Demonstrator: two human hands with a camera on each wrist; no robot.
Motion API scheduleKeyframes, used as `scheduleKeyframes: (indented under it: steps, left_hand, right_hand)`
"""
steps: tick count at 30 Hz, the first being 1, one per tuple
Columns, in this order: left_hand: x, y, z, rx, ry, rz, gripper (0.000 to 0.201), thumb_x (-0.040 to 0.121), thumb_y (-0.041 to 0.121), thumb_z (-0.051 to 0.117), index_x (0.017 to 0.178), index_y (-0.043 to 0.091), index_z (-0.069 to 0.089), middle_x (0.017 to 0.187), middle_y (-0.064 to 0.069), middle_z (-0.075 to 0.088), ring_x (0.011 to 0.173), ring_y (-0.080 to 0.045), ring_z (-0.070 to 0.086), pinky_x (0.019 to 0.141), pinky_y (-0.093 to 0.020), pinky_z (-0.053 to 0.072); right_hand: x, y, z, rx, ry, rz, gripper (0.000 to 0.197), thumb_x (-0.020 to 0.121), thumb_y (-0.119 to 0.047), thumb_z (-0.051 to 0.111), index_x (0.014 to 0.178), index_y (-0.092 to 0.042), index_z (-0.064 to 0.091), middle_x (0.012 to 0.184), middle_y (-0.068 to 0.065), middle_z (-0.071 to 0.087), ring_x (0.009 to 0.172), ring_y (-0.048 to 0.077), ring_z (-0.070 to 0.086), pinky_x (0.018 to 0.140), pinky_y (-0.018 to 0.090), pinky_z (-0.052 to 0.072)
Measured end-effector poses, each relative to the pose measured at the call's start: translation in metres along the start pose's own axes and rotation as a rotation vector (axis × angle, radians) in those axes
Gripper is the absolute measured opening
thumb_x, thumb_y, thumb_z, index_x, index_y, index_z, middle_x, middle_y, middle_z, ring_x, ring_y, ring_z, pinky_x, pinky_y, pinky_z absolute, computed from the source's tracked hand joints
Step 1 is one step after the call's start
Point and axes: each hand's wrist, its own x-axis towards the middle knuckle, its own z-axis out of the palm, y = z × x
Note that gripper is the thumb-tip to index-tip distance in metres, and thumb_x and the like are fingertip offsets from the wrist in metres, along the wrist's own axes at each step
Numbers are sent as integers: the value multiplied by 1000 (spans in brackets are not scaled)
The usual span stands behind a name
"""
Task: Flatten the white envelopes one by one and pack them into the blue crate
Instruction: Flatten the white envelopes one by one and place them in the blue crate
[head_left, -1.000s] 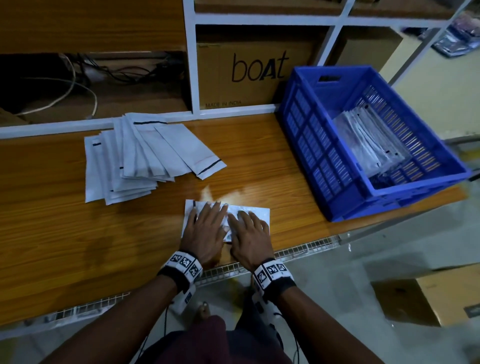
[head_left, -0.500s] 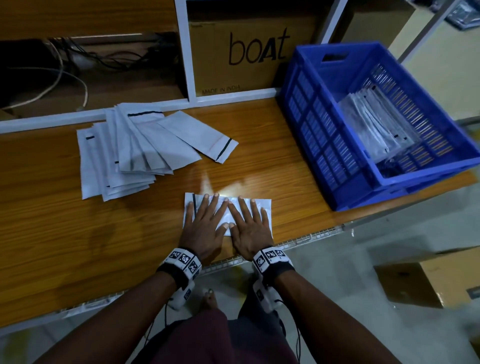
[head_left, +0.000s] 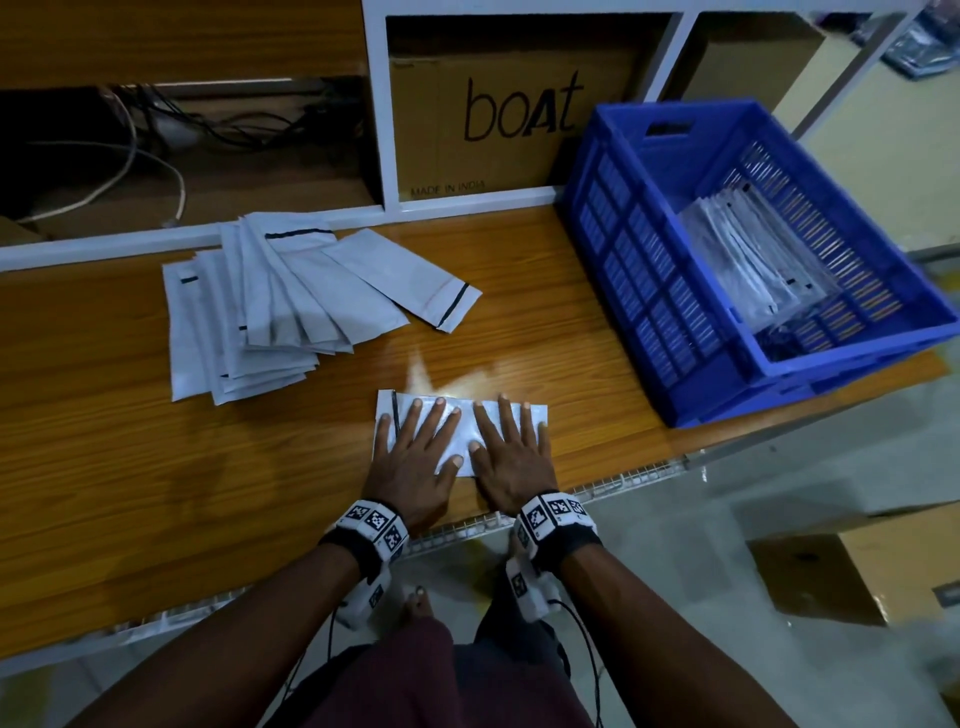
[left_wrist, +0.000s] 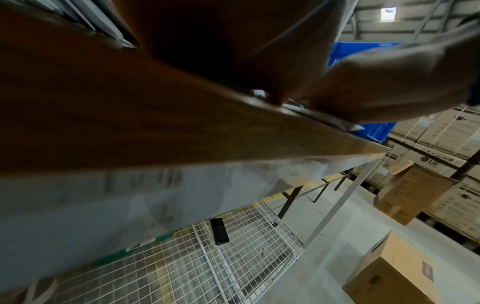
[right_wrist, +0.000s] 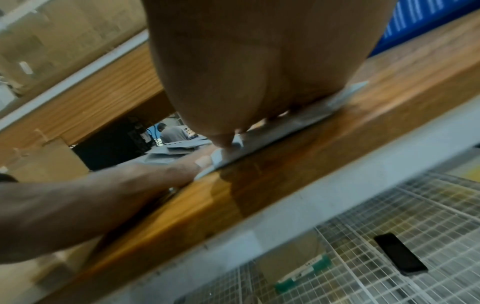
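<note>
Behind, cardboard box (head_left: 511, 111) lettered "boAt", "MADE IN INDIA".

Both hands are laid palm-down, side by side. The left hand (head_left: 410, 457) is spread flat, fingers straight and splayed, thumb angled inward. The right hand (head_left: 511, 457) is likewise flattened, fingers extended forward, thumb nearly meeting the left thumb. Both forearms are stretched forward, converging toward the wrists. Marker-patterned bands are worn on both wrists.
</note>
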Motion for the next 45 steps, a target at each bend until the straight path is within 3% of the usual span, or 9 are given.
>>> scheduleKeyframes:
  steps: [4,9,15,18,21,29,34,39,45]
  left_hand:
    - [2,-2,-7,-24,-57,8,73,96,65,8,163,37,-1,166,14,-18,156,-17,-16,124,-56,-10]
    - [-1,-3,-12,1,43,18,70,100,64,12,163,34,4,169,6,-8,157,-24,-11,124,-57,-7]
    - [-2,-4,-2,3,-7,-44,72,98,66,7,163,35,1,171,7,-7,157,-23,-14,124,-57,-3]
    - [-2,-3,-2,0,19,-43,70,100,64,12,163,35,4,171,7,-4,158,-23,-10,124,-57,-1]
    - [-2,-4,-1,20,16,-44,70,101,62,14,164,32,4,172,7,-5,157,-22,-13,125,-57,-2]
    - [-3,-6,1,19,5,-34,71,100,61,16,164,30,7,172,7,-5,157,-21,-14,124,-57,-3]
    - [-2,-7,-3,-6,-28,-18,73,99,62,13,164,31,4,171,8,-10,156,-21,-18,124,-56,-8]
    - [-4,-17,-9,-7,-51,83,82,95,71,17,163,31,-8,168,6,-23,154,-19,-24,122,-57,-14]
    - [-8,-17,-10,75,-87,176,83,97,68,9,165,20,7,171,3,-4,157,-16,-9,122,-62,-9]
  right_hand:
    - [2,2,5,-31,0,-1,59,105,-55,10,157,-40,-14,164,-4,-27,150,26,-25,122,49,-13]
    - [5,4,4,-33,-24,-5,60,105,-53,11,157,-38,-14,163,-2,-28,150,27,-25,122,49,-13]
    - [5,2,-1,-52,-72,3,61,105,-55,12,157,-37,-15,162,-2,-30,150,29,-27,120,50,-16]
    - [1,-3,-4,-113,14,-84,62,104,-56,14,157,-39,-12,162,-2,-31,147,29,-32,117,53,-19]
    - [-4,-13,2,-113,-3,-201,59,105,-55,12,157,-41,-13,164,-5,-25,149,25,-29,121,53,-14]
    - [-1,-9,19,-103,9,-200,57,106,-53,10,156,-41,-16,165,-7,-22,151,22,-24,121,47,-13]
    - [0,-7,12,-77,-46,-212,60,103,-59,8,156,-43,-15,165,-8,-22,151,21,-25,122,47,-12]
    - [3,2,-2,-15,-94,-226,80,94,-76,22,159,-39,-6,166,-10,-15,152,15,-18,123,44,-9]
    - [6,11,-6,-41,-102,-259,90,88,-83,28,159,-39,-6,166,-11,-17,152,13,-18,123,42,-9]
